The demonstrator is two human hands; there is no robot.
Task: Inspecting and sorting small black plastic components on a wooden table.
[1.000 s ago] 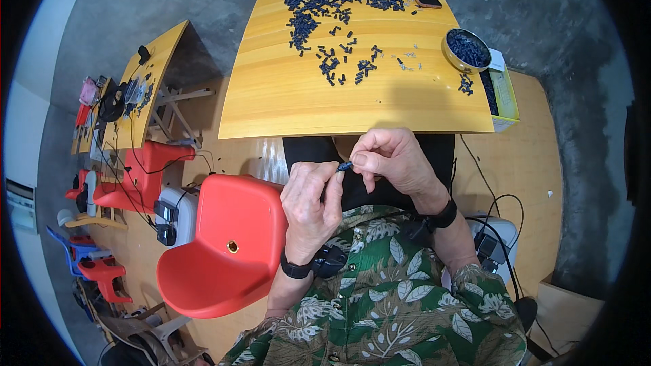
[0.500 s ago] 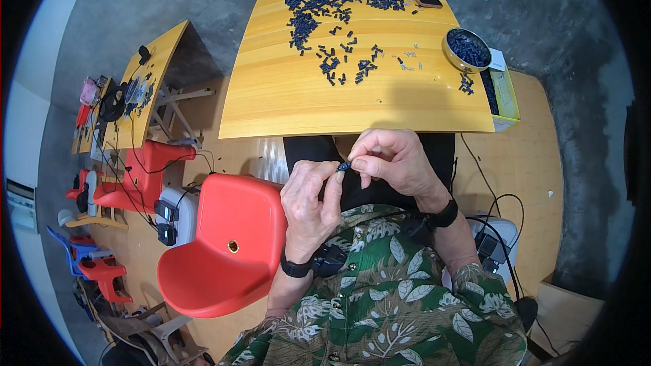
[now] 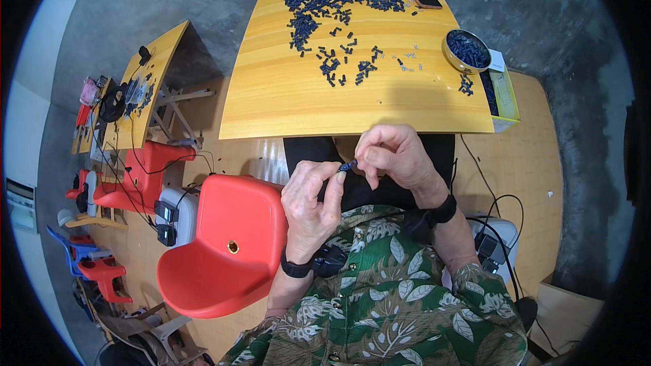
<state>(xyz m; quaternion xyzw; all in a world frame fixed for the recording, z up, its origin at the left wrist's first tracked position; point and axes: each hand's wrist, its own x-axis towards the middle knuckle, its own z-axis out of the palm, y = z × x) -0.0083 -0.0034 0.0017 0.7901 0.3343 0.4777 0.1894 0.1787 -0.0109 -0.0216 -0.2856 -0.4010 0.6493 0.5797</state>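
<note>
1. The small dark part (image 3: 348, 165) pinched between your left hand (image 3: 310, 205) and right hand (image 3: 395, 156) looks like matt blue-black plastic.
2. Your surface (image 3: 352, 102) is yellow wood with a smooth, slightly glossy grain.
3. The loose dark pieces (image 3: 319, 0) scattered on it look like matt plastic.
4. The round bowl (image 3: 466, 51) has a shiny metal rim.
5. The red chair (image 3: 227, 251) beside you is smooth, glossy plastic.
6. Your shirt (image 3: 393, 305) is soft leaf-printed cloth.
7. The floor (image 3: 536, 7) is rough grey concrete.

Both hands meet at chest height: left hand (image 3: 310, 202) fingers curled upward, right hand (image 3: 395, 157) pinching fingertips beside them.
</note>
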